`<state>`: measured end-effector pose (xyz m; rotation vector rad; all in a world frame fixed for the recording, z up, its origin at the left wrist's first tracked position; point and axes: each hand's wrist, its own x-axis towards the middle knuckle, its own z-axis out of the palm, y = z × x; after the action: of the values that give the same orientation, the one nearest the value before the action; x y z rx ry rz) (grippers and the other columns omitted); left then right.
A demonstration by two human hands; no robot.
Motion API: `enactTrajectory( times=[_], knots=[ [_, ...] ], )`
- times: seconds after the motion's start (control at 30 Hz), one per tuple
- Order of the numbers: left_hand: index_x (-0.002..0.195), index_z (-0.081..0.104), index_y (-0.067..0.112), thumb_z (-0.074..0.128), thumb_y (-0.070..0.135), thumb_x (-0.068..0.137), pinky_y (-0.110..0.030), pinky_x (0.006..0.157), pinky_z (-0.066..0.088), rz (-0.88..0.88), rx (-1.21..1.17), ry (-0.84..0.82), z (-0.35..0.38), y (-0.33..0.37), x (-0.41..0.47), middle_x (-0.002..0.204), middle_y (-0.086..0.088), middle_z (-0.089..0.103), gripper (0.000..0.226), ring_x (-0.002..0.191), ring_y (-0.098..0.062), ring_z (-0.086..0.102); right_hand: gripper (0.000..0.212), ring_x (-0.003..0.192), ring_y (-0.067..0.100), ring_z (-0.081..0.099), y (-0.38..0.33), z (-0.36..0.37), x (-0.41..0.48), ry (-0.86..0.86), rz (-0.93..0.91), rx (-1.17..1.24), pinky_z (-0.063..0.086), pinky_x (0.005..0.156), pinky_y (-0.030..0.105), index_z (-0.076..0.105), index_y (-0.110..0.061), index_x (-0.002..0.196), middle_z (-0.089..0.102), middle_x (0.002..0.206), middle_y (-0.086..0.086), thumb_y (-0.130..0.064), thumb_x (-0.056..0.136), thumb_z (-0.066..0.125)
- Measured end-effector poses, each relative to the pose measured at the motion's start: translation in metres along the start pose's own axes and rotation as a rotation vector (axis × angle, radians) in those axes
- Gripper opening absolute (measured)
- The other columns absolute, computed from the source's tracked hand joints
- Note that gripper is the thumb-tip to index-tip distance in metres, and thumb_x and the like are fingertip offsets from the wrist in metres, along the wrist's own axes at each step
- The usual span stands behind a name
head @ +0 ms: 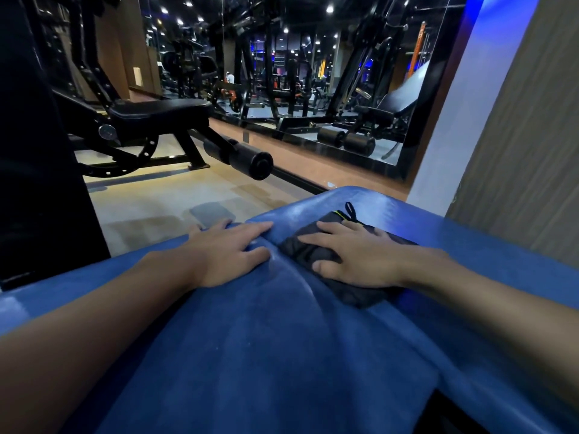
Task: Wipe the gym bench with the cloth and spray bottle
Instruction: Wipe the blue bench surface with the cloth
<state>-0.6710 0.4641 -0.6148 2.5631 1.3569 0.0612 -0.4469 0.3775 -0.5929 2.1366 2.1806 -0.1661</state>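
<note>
A blue padded gym bench (266,339) fills the lower half of the head view, with a crease running down its middle. A folded dark cloth (354,292) with a small black loop lies on the pad's far right part. My right hand (351,255) lies flat on top of the cloth, fingers spread, pressing it against the pad. My left hand (228,249) rests palm down on the bare blue pad to the left of the crease, fingers apart and holding nothing. No spray bottle is in view.
A black adjustable bench (156,114) with foam rollers (247,158) stands on the floor beyond the pad's far edge. A dark upright block (37,151) is at the left. A large wall mirror (313,73) and a grey wall panel (517,136) close the right side.
</note>
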Motion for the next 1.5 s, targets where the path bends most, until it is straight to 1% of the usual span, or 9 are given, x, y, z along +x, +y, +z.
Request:
enactTrajectory(
  times=[0.37, 0.53, 0.67, 0.8, 0.97, 1.1, 1.2, 1.4, 1.5],
  knots=[
    [0.154, 0.012, 0.054, 0.022, 0.071, 0.084, -0.061, 0.119, 0.003, -0.001, -0.019, -0.053, -0.007, 0.003, -0.004, 0.165, 0.023, 0.014, 0.073, 0.155, -0.021, 0.001, 0.055, 0.151, 0.028, 0.008, -0.001, 0.004, -0.025, 0.035, 0.022, -0.018, 0.014, 0.113, 0.067, 0.017, -0.061, 0.145, 0.010, 0.164, -0.014, -0.056, 0.095, 0.038],
    [0.136, 0.025, 0.071, 0.022, 0.074, 0.076, -0.063, 0.120, -0.001, 0.035, -0.076, -0.084, -0.007, 0.000, 0.001, 0.161, 0.028, 0.017, 0.061, 0.156, -0.021, 0.000, 0.054, 0.151, 0.028, 0.005, 0.010, 0.006, -0.053, -0.003, 0.074, -0.012, 0.012, 0.112, 0.069, 0.016, -0.060, 0.147, 0.008, 0.164, -0.013, -0.061, 0.097, 0.038],
    [0.150, 0.028, 0.053, 0.021, 0.060, 0.095, -0.059, 0.121, -0.001, 0.053, 0.012, -0.062, -0.006, 0.018, -0.004, 0.164, 0.024, 0.013, 0.055, 0.154, -0.011, 0.002, 0.054, 0.150, 0.032, 0.009, 0.000, 0.005, -0.038, 0.038, 0.085, 0.016, 0.011, 0.110, 0.072, 0.019, -0.058, 0.146, 0.014, 0.162, -0.010, -0.060, 0.096, 0.039],
    [0.155, 0.031, 0.039, 0.043, 0.051, 0.103, -0.050, 0.123, 0.005, 0.206, 0.004, -0.047, -0.004, 0.049, -0.016, 0.165, 0.021, 0.013, 0.055, 0.152, -0.003, 0.011, 0.055, 0.152, 0.027, 0.001, 0.010, 0.010, -0.071, 0.021, 0.102, 0.030, 0.006, 0.114, 0.069, 0.017, -0.056, 0.149, 0.007, 0.165, -0.012, -0.055, 0.098, 0.038],
    [0.151, 0.043, 0.028, 0.060, 0.041, 0.098, -0.026, 0.122, 0.016, 0.401, -0.212, -0.059, 0.015, 0.088, -0.018, 0.163, 0.016, 0.023, 0.058, 0.150, -0.004, 0.019, 0.059, 0.152, 0.022, -0.004, 0.029, 0.025, -0.164, 0.046, 0.166, -0.038, 0.004, 0.117, 0.063, 0.006, -0.056, 0.150, 0.001, 0.165, -0.014, -0.058, 0.098, 0.033],
    [0.145, 0.045, 0.045, 0.037, 0.083, 0.068, -0.047, 0.119, 0.025, 0.493, -0.072, -0.073, 0.029, 0.124, -0.022, 0.159, 0.020, 0.030, 0.086, 0.149, -0.016, 0.026, 0.066, 0.152, 0.019, -0.006, 0.038, 0.033, -0.218, 0.057, 0.216, -0.081, 0.005, 0.118, 0.059, 0.001, -0.056, 0.149, -0.001, 0.165, -0.015, -0.066, 0.093, 0.033],
    [0.139, 0.045, 0.055, 0.035, 0.087, 0.061, -0.056, 0.115, 0.028, 0.522, -0.052, -0.045, 0.034, 0.140, -0.022, 0.149, 0.024, 0.039, 0.084, 0.145, -0.011, 0.031, 0.070, 0.152, 0.020, -0.002, 0.038, 0.037, -0.222, 0.131, 0.249, -0.076, 0.008, 0.115, 0.061, 0.007, -0.056, 0.149, 0.004, 0.164, -0.013, -0.071, 0.089, 0.040],
    [0.134, 0.056, 0.053, 0.044, 0.081, 0.057, -0.046, 0.114, 0.035, 0.558, -0.126, -0.033, 0.031, 0.147, -0.027, 0.144, 0.018, 0.047, 0.082, 0.139, -0.004, 0.038, 0.068, 0.152, 0.028, -0.004, 0.033, 0.046, -0.232, 0.175, 0.310, -0.083, 0.003, 0.116, 0.065, 0.009, -0.053, 0.149, 0.005, 0.166, -0.005, -0.063, 0.091, 0.043],
    [0.123, 0.064, 0.052, 0.050, 0.079, 0.057, -0.038, 0.115, 0.036, 0.602, -0.219, -0.016, 0.039, 0.157, -0.033, 0.140, 0.023, 0.051, 0.072, 0.134, 0.002, 0.044, 0.065, 0.150, 0.036, 0.018, 0.031, 0.063, -0.263, 0.279, 0.287, -0.205, 0.021, 0.110, 0.070, 0.022, -0.052, 0.146, 0.025, 0.162, 0.000, -0.060, 0.086, 0.046]
  ],
)
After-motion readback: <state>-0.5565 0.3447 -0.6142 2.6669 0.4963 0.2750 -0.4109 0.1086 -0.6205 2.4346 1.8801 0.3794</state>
